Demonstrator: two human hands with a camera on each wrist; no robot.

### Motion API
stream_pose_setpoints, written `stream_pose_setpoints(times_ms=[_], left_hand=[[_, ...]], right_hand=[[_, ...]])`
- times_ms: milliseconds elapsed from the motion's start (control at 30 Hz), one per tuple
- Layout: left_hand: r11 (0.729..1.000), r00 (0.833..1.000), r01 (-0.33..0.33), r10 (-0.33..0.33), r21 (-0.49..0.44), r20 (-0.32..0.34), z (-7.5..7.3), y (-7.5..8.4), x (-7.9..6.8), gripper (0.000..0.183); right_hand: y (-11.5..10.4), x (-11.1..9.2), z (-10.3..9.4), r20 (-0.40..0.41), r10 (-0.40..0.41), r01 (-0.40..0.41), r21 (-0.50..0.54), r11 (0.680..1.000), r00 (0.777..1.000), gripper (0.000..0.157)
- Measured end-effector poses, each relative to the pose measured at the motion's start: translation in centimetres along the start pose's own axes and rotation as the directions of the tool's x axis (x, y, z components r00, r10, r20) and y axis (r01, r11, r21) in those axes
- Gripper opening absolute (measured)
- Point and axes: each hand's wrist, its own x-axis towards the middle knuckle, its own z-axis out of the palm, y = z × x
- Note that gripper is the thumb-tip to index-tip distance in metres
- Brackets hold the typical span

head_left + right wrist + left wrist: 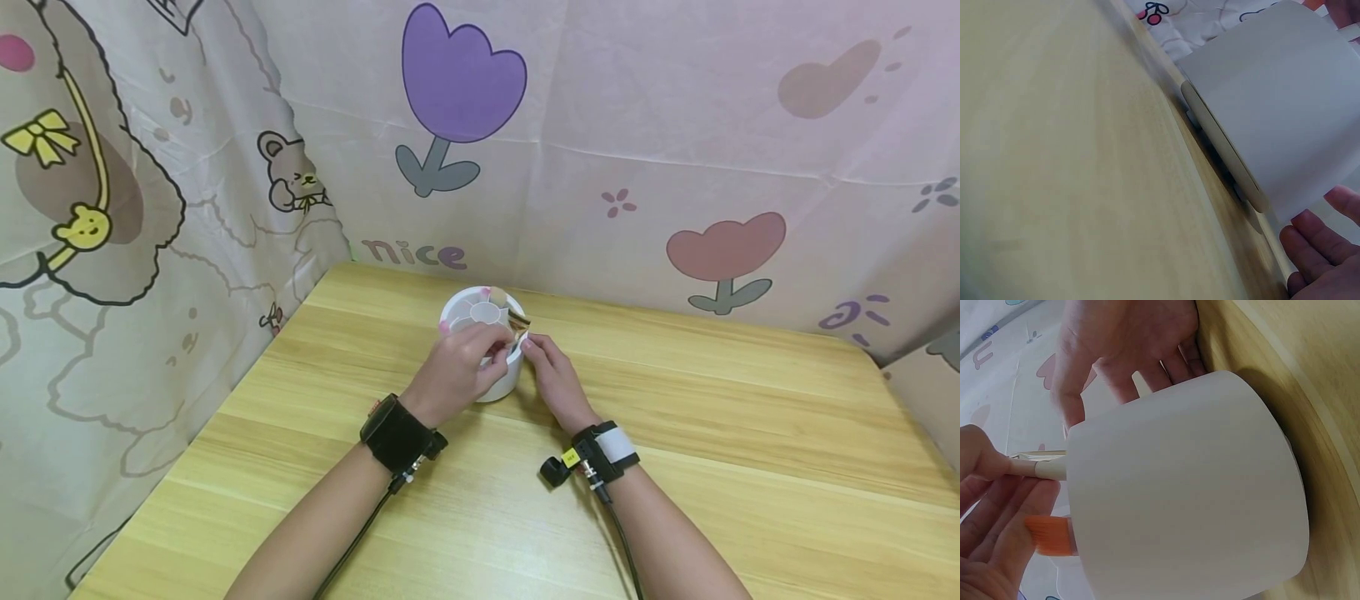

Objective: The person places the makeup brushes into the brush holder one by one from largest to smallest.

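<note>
A white round holder (pixel 498 385) with inner compartments stands on the table. Above its rim, my left hand (pixel 459 367) pinches a slim pale stick (pixel 1050 469) whose lower end is hidden inside the holder. Beside that stick, a gold-edged flat item (pixel 518 320) pokes up at the holder's right side. An orange-bristled brush (pixel 1050 536) sticks out of the holder near my left fingers. My right hand (pixel 553 379) is at the holder's right side, its fairly straight fingers (pixel 1319 234) against the wall and its thumb by the rim.
The holder stands toward the back of the wooden table (pixel 712 417), not far from the patterned cloth (pixel 600 100) behind. Another cloth (pixel 150 333) hangs along the left edge. Both wrists wear black straps (pixel 397 433) with cables trailing along the forearms.
</note>
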Motion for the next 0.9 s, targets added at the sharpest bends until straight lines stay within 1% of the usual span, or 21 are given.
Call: stream_pose_setpoints(times_ms=[367,600,900], left_hand=[[1.000,1.000,-0.010,0.010,0.012,-0.008,0.01,0.16,-0.02,0.011],[1.000,1.000,-0.011,0.011,0.000,-0.021,0.00,0.19,-0.06,0.010],[1.000,1.000,-0.008,0.008,-0.002,-0.029,-0.78,0.47,0.17,0.010]], right_hand=[[0.07,0.04,0.00,-0.001,-0.012,0.012,-0.005,1.000,1.000,0.055],[0.15,0.11,0.03,-0.004,-0.012,0.012,-0.009,1.000,1.000,0.055],[-0.04,0.00,-0.08,0.009,0.005,-0.005,-0.001,1.000,1.000,0.056]])
